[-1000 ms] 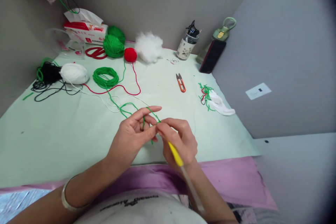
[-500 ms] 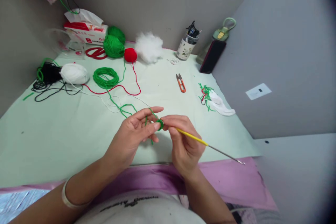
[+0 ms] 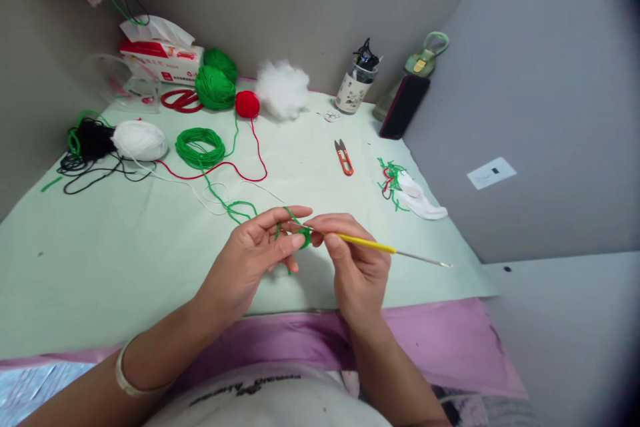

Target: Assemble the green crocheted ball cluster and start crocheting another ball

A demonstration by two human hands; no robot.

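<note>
My left hand (image 3: pixel 265 243) pinches a small green crochet piece (image 3: pixel 305 237) between thumb and fingers. Green yarn runs over its raised index finger and down to a coil of green yarn (image 3: pixel 200 148) on the table. My right hand (image 3: pixel 357 253) is closed around the yellow handle of a double-ended crochet hook (image 3: pixel 367 242). One metal end of the hook points left at the green piece, beside the yarn; the other sticks out to the right. My fingers partly hide the stitches, so I cannot make out how the hook tip sits in them.
Orange thread snips (image 3: pixel 344 157) lie beyond my hands. Farther back are green yarn balls (image 3: pixel 215 87), a red ball (image 3: pixel 247 104), white stuffing (image 3: pixel 283 90) and a pen jar (image 3: pixel 353 88). A phone (image 3: pixel 405 107) leans at right, near yarn scraps (image 3: pixel 390 177). White yarn (image 3: pixel 140 140) sits left.
My right hand has tilted the hook flatter, its free end rising and shifting left. The hook's working tip now shows at the green piece. My left hand stays nearly in place.
</note>
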